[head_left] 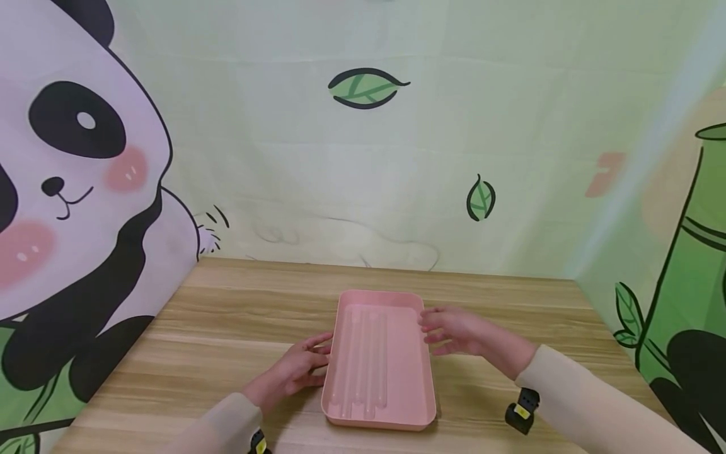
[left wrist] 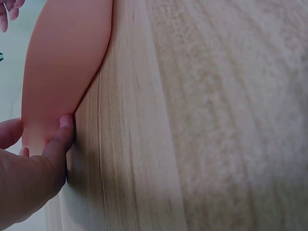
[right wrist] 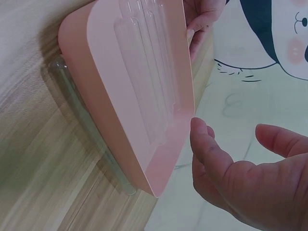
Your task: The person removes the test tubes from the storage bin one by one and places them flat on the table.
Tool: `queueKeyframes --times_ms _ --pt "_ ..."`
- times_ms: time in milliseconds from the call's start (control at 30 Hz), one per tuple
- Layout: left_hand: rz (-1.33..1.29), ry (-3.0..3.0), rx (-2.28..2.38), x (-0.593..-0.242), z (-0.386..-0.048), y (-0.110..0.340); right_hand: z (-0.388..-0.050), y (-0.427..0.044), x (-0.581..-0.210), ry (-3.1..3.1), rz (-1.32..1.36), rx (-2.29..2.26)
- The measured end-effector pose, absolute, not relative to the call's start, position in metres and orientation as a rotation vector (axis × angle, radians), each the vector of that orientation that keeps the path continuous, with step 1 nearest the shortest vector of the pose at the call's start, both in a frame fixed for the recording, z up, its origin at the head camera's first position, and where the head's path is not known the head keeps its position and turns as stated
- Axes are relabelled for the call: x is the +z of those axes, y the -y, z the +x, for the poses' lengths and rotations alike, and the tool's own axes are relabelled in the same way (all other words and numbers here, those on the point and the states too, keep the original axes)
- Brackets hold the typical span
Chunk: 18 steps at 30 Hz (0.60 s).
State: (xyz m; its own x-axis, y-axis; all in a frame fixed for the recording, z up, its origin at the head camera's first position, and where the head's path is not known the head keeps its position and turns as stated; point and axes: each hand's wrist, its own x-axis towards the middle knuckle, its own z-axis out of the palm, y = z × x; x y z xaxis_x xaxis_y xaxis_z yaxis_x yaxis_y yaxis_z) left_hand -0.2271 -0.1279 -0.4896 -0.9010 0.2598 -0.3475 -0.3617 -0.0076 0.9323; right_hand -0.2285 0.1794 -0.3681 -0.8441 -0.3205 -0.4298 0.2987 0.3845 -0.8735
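A pink rectangular tray point(head_left: 405, 366) lies on the wooden table, with several clear test tubes point(head_left: 357, 362) side by side in its left part. My left hand point(head_left: 297, 366) is at the tray's left wall; in the left wrist view its fingertips point(left wrist: 66, 122) touch the wall low down, near the tabletop. By the right rim is my right hand point(head_left: 454, 331), its fingers spread and holding nothing. The right wrist view shows one more clear test tube point(right wrist: 91, 122) on the table, along the tray's outer wall. That tube cannot be made out in the head view.
The wooden table point(head_left: 238, 302) meets a pale green backdrop point(head_left: 283, 157) at its far edge. A panda point(head_left: 85, 189) is printed on the left side and green bamboo point(head_left: 692, 284) on the right. Each wrist wears a small black device point(head_left: 522, 411).
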Motion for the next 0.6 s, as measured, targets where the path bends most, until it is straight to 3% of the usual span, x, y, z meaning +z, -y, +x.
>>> queueKeyframes --times_ms 600 --pt "-0.143 -1.859 1.97 -0.49 -0.226 0.126 -0.244 -0.162 -0.372 -2.103 -0.024 -1.439"
